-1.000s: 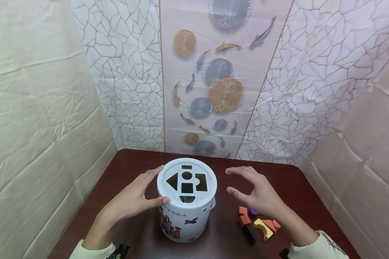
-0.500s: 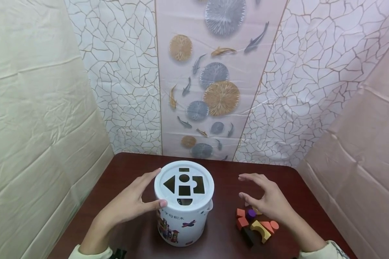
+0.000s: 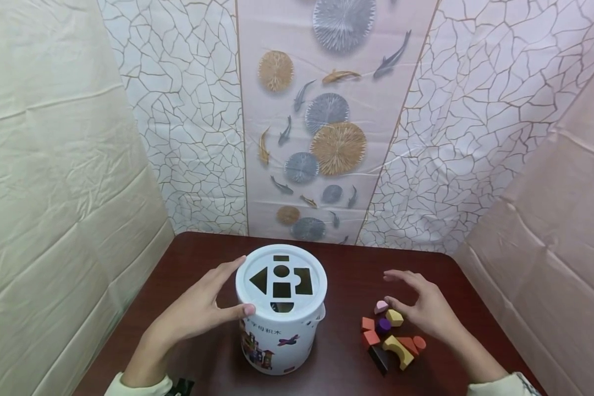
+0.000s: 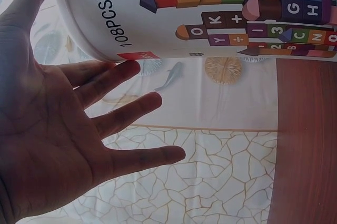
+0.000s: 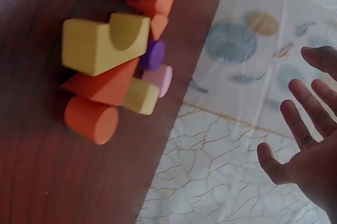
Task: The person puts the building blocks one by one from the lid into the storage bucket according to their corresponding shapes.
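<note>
Looks like a small indoor booth, walled with cloth on three sides. Closed off at the back by a printed backdrop [image 3: 302,126], patterned with fish and round lily-pad shapes down a pinkish middle strip and with gold-veined white crackle on either side. Flanked by a creased cream sheet [image 3: 64,181] on the left and a pale pinkish sheet [image 3: 549,231] on the right, marked by folds and wrinkles. Furnished with a dark reddish-brown table [image 3: 342,341], rounded at its far corners. Cannot be pinned down further as home, office or studio
</note>
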Motion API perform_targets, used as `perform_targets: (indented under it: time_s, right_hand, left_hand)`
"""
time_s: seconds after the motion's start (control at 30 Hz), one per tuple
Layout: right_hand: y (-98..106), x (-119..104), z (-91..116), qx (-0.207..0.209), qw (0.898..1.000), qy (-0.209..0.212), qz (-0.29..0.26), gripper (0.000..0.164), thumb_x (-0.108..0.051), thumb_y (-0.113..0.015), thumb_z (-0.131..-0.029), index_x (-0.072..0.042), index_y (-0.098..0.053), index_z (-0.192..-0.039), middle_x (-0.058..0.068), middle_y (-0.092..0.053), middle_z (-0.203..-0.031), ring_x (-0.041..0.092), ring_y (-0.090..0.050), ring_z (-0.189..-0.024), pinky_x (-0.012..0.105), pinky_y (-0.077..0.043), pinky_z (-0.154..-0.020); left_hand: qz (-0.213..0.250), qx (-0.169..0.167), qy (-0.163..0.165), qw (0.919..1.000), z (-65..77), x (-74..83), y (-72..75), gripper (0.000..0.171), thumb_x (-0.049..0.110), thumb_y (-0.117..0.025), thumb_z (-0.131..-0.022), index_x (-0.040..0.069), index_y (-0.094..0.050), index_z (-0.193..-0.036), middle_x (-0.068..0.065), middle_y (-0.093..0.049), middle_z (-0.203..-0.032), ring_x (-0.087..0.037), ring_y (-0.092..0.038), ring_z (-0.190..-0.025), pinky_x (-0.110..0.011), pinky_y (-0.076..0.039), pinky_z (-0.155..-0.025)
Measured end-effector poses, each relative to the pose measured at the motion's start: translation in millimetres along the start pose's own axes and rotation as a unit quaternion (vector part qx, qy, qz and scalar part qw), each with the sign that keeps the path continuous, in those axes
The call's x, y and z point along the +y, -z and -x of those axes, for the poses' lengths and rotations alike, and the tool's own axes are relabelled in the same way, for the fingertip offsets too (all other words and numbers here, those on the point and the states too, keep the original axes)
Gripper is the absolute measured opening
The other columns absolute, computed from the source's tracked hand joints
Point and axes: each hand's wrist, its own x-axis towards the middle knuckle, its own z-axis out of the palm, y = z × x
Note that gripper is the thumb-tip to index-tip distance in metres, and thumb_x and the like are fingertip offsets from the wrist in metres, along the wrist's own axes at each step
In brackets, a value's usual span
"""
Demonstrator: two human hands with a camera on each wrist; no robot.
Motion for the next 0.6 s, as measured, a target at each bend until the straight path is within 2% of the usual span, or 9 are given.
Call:
perform_targets:
  time_s: [0.1,0.2,0.6]
  right_hand:
    - [-2.4,7.7,4.5,-0.005,1.000,-0.014,0.005,0.059,-0.010,-0.097,-0.084,-0.020,-0.073,-0.138,-0.002,-0.081,-0.122,0.031,-0.073,-0.119,0.052,-0.059,-0.096]
    - [-4.9,15.7,9.2,-0.008,1.000,-0.025,0.003,0.058,-0.010,-0.096,-0.085,-0.018,-0.074,-0.137,0.001,-0.081,-0.121,0.035,-0.074,-0.118,0.059,-0.059,-0.094]
    - [-20.9,47.6,24.9,-0.014,0.997,-0.070,0.001,0.055,-0.011,-0.098,-0.082,-0.015,-0.076,-0.132,0.002,-0.082,-0.116,0.036,-0.076,-0.114,0.059,-0.059,-0.093]
  left_hand:
    - [0.002,-0.001,-0.001,1.0000,0.3,-0.2,-0.4,0.104,0.077,-0.079,-0.088,0.040,-0.034,-0.173,-0.002,-0.047,-0.172,-0.035,-0.047,-0.159,-0.073,-0.047,-0.119]
    - [0.002,-0.002,-0.001,1.0000,0.8,-0.8,-0.9,0.104,0.077,-0.080,-0.088,0.039,-0.034,-0.174,-0.003,-0.047,-0.172,-0.036,-0.047,-0.159,-0.073,-0.047,-0.119]
    - [-0.003,-0.002,0.001,1.0000,-0.4,-0.2,0.1,0.104,0.078,-0.079,-0.088,0.041,-0.033,-0.173,-0.002,-0.047,-0.173,-0.036,-0.047,-0.160,-0.074,-0.047,-0.119]
